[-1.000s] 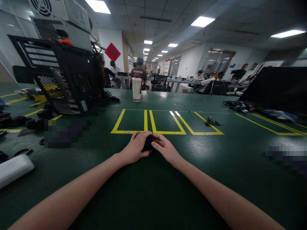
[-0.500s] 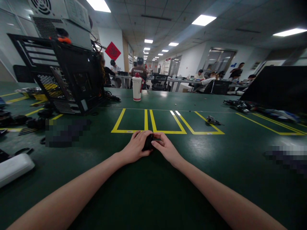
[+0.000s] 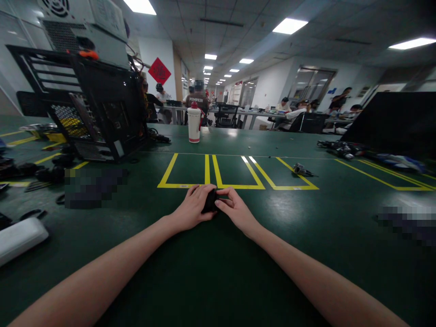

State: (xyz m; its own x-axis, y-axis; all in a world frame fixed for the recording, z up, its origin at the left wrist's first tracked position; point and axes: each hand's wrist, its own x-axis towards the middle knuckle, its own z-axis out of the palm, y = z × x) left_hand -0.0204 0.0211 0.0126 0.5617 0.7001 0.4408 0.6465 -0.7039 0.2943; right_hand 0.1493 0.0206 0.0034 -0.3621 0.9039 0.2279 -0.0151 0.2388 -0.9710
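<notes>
A small black rounded object (image 3: 210, 202) rests at the middle of the green table, largely covered by my fingers, so its kind does not show. My left hand (image 3: 195, 206) wraps over it from the left, with the thumb along its near side. From the right, my right hand (image 3: 233, 206) meets its edge with thumb and fingertips curled together; whether something small sits between them is hidden. Just beyond both hands run yellow tape outlines (image 3: 240, 186) on the green tabletop (image 3: 218, 272).
An open black computer case (image 3: 98, 109) carries grey power supplies at the left. Behind the tape stands a white cup (image 3: 194, 125). A small metal part (image 3: 301, 170) lies right of centre. Cables (image 3: 340, 149) lie beside a dark panel (image 3: 391, 122). A white case (image 3: 22, 240) sits near left.
Both hands hold nearly the same pose around the black object. The view has shifted very slightly.
</notes>
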